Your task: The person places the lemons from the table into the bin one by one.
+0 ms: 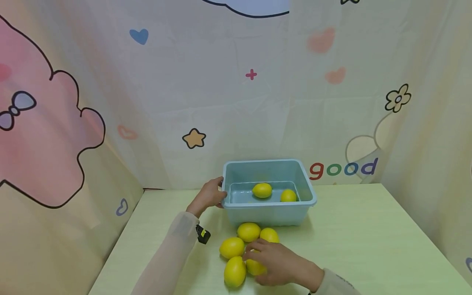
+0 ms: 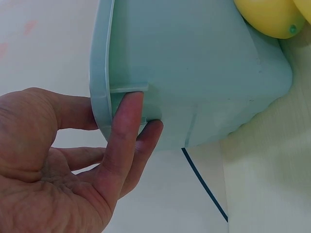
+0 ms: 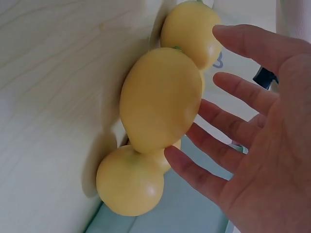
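At the left end of a light-blue plastic bin, my left hand grips the rim. The left wrist view shows its fingers curled against the outer wall under the lip. Two lemons, one near the middle and one farther right, lie inside the bin. My right hand is over a group of several lemons in front of the bin, its spread fingers around the nearest right lemon. In the right wrist view this lemon sits beside the fingertips, not enclosed by them.
Other lemons lie close together on the pale wood-grain table: two at the left and two near the bin's front wall. A printed curtain hangs behind the bin and along both sides.
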Available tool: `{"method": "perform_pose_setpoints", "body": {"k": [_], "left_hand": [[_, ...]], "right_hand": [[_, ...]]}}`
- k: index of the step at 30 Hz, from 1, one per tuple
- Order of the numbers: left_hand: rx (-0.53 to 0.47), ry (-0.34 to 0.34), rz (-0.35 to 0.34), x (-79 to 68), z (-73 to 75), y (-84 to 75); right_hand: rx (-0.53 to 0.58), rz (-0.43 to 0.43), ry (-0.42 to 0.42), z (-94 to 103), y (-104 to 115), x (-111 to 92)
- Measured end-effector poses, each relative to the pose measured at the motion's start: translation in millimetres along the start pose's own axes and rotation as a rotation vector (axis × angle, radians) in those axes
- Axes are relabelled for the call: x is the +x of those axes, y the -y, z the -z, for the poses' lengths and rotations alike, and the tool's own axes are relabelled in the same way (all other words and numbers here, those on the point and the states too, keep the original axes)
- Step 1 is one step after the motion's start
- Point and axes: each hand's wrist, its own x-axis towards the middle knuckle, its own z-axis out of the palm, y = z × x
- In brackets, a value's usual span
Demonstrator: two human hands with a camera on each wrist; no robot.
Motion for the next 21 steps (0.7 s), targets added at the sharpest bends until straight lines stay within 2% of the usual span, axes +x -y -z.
{"method": "perform_pose_setpoints", "body": {"k": [13,21], "left_hand": [[-0.002,0.001,0.006,0.2,-1.3,0.5],[-0.001,-0.002,0.0,0.3,-1.7,0.9]], "right_hand": [[-0.033,-0.014,0.021,-12.0,-4,2],[0.056,-0.074,0.09,-23.8,-6,1]]}}
